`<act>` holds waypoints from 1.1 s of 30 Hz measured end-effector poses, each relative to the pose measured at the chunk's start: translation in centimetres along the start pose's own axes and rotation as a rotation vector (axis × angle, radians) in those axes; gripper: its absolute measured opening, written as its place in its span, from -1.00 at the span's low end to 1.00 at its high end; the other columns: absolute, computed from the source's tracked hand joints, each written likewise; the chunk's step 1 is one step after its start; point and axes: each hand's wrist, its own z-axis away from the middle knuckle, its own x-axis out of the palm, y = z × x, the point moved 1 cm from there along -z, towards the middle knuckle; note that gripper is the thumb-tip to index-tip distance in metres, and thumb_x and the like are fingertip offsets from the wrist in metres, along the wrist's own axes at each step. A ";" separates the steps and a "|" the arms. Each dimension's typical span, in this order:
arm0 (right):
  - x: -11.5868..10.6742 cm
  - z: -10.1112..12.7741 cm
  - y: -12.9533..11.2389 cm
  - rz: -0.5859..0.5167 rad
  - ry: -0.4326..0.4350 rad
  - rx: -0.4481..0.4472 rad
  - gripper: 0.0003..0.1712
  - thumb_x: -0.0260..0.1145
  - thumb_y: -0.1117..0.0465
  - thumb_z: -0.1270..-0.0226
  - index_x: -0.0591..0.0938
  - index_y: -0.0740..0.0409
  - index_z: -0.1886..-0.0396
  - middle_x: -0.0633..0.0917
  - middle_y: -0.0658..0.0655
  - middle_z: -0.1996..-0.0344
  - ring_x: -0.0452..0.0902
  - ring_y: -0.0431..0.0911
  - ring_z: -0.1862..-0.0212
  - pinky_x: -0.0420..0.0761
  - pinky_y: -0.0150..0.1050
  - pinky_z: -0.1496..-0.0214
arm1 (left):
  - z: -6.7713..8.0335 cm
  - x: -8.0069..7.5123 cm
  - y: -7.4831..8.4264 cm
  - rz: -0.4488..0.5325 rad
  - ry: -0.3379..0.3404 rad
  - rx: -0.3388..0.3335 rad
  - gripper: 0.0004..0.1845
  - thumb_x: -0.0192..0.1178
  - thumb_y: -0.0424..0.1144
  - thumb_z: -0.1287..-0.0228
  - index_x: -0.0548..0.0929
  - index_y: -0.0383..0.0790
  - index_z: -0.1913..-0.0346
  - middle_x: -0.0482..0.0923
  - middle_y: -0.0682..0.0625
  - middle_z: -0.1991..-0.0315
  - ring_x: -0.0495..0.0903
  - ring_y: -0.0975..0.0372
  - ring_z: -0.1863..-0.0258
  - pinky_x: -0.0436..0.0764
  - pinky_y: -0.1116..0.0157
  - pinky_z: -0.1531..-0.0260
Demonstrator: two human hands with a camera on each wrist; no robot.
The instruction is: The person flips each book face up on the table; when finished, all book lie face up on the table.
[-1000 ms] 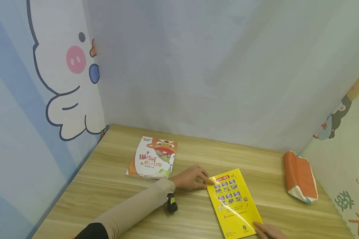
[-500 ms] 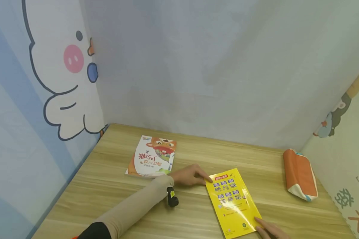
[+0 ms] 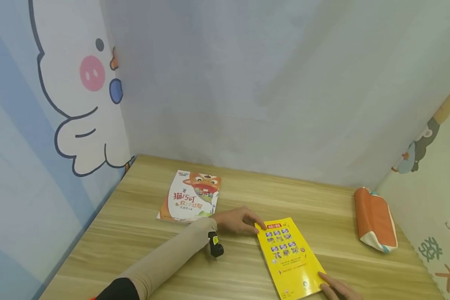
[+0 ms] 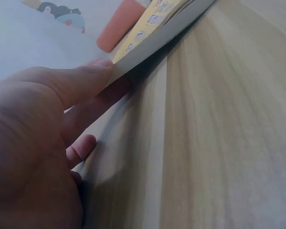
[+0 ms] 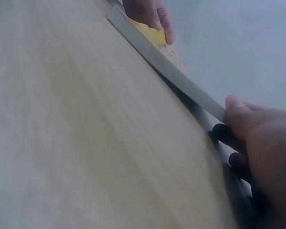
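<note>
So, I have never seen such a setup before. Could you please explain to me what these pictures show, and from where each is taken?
There is no machine here: a person works with two bare hands. The wide picture comes from a camera on the head, looking forward and down. The two others come from cameras on the wrists, each close to one hand.

On the wood-grain table lie a white picture book and an orange pouch. Between the hands is a yellow book. The left hand pinches its far left corner; the right hand pinches its right edge, near the person. The held parts seem slightly raised from the table.
</note>
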 end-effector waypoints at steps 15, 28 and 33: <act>0.0 0.2 -0.4 -0.202 -0.036 0.133 -0.44 0.47 -0.04 -0.33 0.69 0.11 -0.24 0.79 0.23 0.00 0.69 -0.34 0.29 0.65 -0.44 0.25 | -0.5 -0.1 -0.4 0.039 -0.055 0.033 -0.71 0.38 -0.28 -0.35 0.78 -0.10 -0.10 0.74 0.02 -0.17 0.62 0.43 -0.13 0.47 0.43 -0.29; -0.3 0.3 -1.0 -0.321 -0.073 0.153 -0.46 0.47 0.15 -0.32 0.65 0.27 -0.24 0.84 0.15 0.22 0.69 -0.28 0.39 0.68 -0.34 0.34 | -0.4 0.5 -0.5 -0.036 0.000 0.046 -0.63 0.37 -0.21 -0.37 0.73 -0.04 -0.21 0.68 0.04 -0.26 0.55 0.43 -0.08 0.43 0.43 -0.20; -1.4 0.0 -1.6 -0.385 -0.068 0.147 -0.45 0.50 0.14 -0.27 0.67 0.25 -0.22 0.86 0.08 0.19 0.68 -0.31 0.37 0.69 -0.33 0.33 | -0.2 0.0 -0.2 -0.009 0.001 0.014 -0.62 0.35 -0.19 -0.39 0.71 -0.05 -0.24 0.67 0.04 -0.27 0.51 0.45 0.12 0.47 0.46 0.04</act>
